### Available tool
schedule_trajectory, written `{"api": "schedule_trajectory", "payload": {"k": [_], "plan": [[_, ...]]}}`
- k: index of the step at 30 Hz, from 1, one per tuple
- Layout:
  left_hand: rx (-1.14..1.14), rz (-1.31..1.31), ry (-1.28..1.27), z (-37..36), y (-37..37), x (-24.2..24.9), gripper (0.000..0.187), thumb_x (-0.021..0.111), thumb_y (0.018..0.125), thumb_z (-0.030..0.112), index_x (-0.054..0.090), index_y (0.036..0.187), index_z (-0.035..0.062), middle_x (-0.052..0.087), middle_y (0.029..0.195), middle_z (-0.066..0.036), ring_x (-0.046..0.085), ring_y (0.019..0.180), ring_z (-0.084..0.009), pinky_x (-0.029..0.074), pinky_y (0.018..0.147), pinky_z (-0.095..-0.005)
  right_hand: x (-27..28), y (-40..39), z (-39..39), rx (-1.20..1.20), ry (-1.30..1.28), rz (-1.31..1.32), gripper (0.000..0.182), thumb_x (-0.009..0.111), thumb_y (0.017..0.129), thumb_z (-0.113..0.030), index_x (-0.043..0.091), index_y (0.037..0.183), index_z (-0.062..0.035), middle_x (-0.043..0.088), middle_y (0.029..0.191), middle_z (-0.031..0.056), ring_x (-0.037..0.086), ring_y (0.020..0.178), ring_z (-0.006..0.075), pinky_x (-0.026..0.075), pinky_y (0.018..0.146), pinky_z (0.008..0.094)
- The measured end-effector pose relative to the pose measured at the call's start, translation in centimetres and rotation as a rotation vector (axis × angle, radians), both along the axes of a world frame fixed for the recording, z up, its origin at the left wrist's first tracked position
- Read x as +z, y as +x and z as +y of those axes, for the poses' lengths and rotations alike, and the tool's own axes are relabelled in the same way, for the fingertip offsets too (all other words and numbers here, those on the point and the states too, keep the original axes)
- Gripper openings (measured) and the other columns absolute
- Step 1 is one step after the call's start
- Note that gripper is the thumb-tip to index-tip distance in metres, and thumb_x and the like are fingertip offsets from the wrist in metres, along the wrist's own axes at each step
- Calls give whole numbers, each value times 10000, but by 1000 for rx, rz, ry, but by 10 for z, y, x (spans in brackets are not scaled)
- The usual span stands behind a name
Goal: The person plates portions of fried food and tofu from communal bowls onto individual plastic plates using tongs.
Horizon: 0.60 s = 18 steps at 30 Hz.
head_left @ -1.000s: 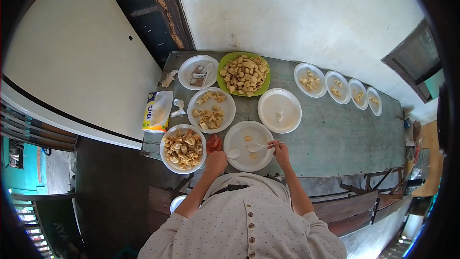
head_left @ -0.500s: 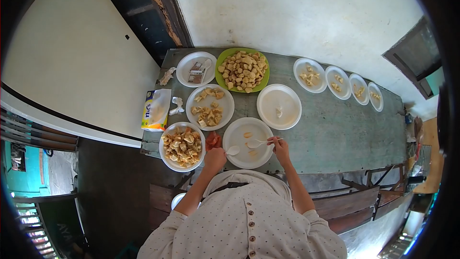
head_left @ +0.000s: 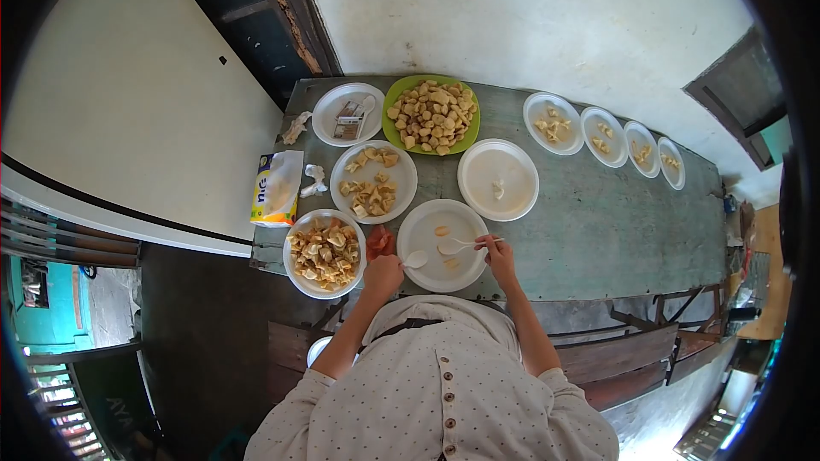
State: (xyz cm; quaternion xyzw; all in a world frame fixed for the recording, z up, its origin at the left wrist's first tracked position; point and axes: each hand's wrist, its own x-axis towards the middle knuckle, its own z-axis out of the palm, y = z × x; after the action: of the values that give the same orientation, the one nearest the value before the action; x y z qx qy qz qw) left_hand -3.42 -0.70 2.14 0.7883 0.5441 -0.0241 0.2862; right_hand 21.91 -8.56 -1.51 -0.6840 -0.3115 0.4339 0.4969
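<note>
In front of me a white plate (head_left: 414, 229) holds a few small tan pieces (head_left: 441, 230). My left hand (head_left: 383, 275) is closed around the handle of a white plastic spoon (head_left: 415, 259), its bowl over the plate's left side. From the right, my right hand (head_left: 499, 259) grips a second white plastic spoon (head_left: 449, 247), which reaches to the middle of the plate beside the pieces. A crumpled red thing (head_left: 380, 242) lies by my left hand. Left of it stands a white plate heaped with broken tan pieces (head_left: 324, 256).
Behind are a plate of broken pieces (head_left: 371, 198), a green plate of whole pieces (head_left: 432, 115) and a white plate with a small white scrap (head_left: 499, 190). Several plates with bits (head_left: 555, 125) line the wall. A tissue pack (head_left: 276, 189) sits at the left edge.
The table and its plates appear slightly higher in the view. Both hands keep hold of their spoons, with only a very small shift over the plate.
</note>
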Motion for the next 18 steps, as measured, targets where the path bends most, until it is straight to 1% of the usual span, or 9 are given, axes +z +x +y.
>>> {"api": "schedule_trajectory", "payload": {"k": [2, 4, 7, 11, 13, 14, 16, 18], "plan": [[-3, -1, -9, 0, 1, 4, 166, 565, 773, 203, 657, 788, 66, 629, 727, -136, 617, 713, -308, 491, 639, -408, -3, 2, -2, 13, 4, 27, 318, 410, 921, -285, 608, 863, -43, 602, 705, 13, 364, 458, 35, 300, 428, 179], [32, 4, -31, -1, 2, 7, 164, 567, 773, 202, 656, 786, 65, 627, 729, -138, 616, 719, -308, 489, 640, -409, -2, 12, -5, -62, -23, -45, 313, 409, 921, -281, 607, 862, -47, 598, 700, 11, 357, 457, 33, 296, 425, 179], [25, 9, -23, 0, 1, 5, 162, 569, 774, 203, 655, 790, 67, 627, 737, -138, 615, 726, -308, 488, 645, -408, 3, 26, -9, -121, -39, -79, 310, 409, 921, -280, 608, 861, -50, 597, 713, 8, 356, 455, 33, 295, 425, 177], [11, 9, -40, 1, 2, 11, 164, 567, 778, 203, 656, 799, 66, 628, 752, -140, 614, 738, -308, 487, 652, -407, 10, 23, -10, -134, -38, -37, 307, 409, 921, -276, 609, 864, -51, 595, 728, 7, 360, 460, 35, 301, 430, 176], [24, 19, -63, 1, 3, 12, 165, 564, 779, 201, 657, 804, 67, 629, 758, -141, 614, 740, -310, 487, 656, -408, 8, 14, -10, -57, -29, 24, 305, 409, 920, -273, 609, 868, -49, 593, 733, 9, 362, 467, 36, 304, 435, 177], [23, 19, -63, 1, 2, 10, 165, 564, 779, 201, 657, 804, 67, 629, 758, -141, 614, 740, -310, 487, 656, -408, 7, 11, -10, -58, -28, 24, 305, 409, 920, -273, 609, 868, -49, 593, 733, 9, 362, 467, 36, 304, 435, 177], [5, 7, -44, 2, 1, 5, 165, 565, 778, 202, 658, 806, 68, 630, 765, -142, 614, 745, -308, 487, 662, -409, 5, 7, -11, 34, -23, 45, 306, 409, 921, -271, 609, 871, -46, 595, 734, 12, 366, 474, 37, 306, 437, 177], [12, 14, -52, 2, 1, 4, 167, 563, 780, 204, 658, 807, 69, 630, 766, -143, 614, 745, -308, 487, 664, -410, 4, 12, -13, -4, -25, 38, 307, 408, 921, -270, 608, 869, -44, 595, 733, 13, 365, 472, 37, 305, 436, 178]]}}
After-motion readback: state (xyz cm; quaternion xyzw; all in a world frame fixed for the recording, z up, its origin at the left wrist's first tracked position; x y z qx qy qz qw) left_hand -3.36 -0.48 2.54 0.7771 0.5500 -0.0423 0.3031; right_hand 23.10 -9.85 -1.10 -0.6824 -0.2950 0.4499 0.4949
